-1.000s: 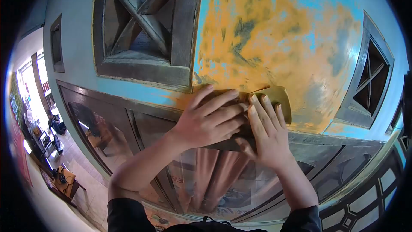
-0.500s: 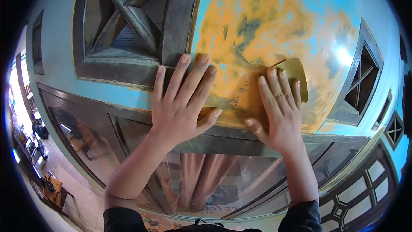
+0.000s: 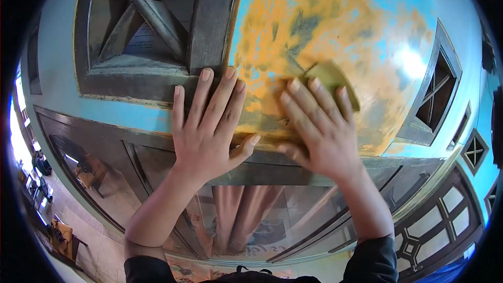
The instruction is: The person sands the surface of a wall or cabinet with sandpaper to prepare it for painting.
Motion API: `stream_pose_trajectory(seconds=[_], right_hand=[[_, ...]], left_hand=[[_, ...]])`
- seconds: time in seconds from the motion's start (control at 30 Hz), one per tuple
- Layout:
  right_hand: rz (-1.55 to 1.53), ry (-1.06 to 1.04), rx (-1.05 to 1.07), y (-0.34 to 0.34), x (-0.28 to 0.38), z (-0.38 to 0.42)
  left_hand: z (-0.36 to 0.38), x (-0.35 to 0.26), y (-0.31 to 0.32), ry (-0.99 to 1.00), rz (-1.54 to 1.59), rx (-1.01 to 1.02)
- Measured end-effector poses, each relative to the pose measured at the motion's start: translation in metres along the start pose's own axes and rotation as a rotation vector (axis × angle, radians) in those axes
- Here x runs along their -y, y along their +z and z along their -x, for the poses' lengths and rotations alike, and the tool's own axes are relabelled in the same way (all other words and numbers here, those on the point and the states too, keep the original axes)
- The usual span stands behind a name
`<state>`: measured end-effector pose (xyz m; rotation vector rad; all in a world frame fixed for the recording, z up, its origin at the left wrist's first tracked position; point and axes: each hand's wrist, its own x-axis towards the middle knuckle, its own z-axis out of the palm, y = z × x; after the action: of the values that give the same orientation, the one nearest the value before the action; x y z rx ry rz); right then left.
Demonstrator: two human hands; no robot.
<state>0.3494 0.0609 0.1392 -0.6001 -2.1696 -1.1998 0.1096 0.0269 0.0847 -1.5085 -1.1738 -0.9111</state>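
Observation:
A wall panel [image 3: 293, 15] fills the upper middle, patched in orange, grey and bright blue. Against it my right hand [image 3: 327, 139] presses a sheet of olive-brown sandpaper [image 3: 335, 81]. The fingers lie over the sheet, and its upper and right edges stick out past them; the rest is hidden beneath the hand. To the left, my left hand [image 3: 207, 136] rests flat with fingers spread, holding nothing. Its fingertips reach the dark wooden frame [image 3: 212, 26] and the edge of the patched panel.
An X-shaped wooden vent [image 3: 144, 8] is set in the wall at upper left, a similar vent [image 3: 436, 89] at right. Below runs a glazed section [image 3: 304, 215] with a curtain behind. A chair [image 3: 63, 236] stands on the tiled floor at lower left.
My right hand has slid left with the sandpaper, which is now more tilted and slightly blurred. The camera view has shifted a little; my left hand keeps its place on the wall.

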Motion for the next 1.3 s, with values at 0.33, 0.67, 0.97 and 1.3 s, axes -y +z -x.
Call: stream_pose_trajectory(seconds=[0.33,0.67,0.97,1.3], right_hand=[[0.084,-0.114,-0.006,-0.009,-0.013,-0.022],[0.083,-0.112,-0.066,-0.013,-0.015,-0.046],[0.124,-0.120,-0.122,-0.018,-0.021,-0.065],[0.150,-0.141,-0.101,-0.015,-0.025,-0.065]], left_hand=[[0.007,0.006,0.002,0.024,-0.021,-0.006],[0.022,0.014,0.003,0.031,-0.021,0.002],[0.036,0.019,0.009,-0.025,0.094,-0.051],[0.041,0.020,0.008,-0.025,0.120,-0.038]])
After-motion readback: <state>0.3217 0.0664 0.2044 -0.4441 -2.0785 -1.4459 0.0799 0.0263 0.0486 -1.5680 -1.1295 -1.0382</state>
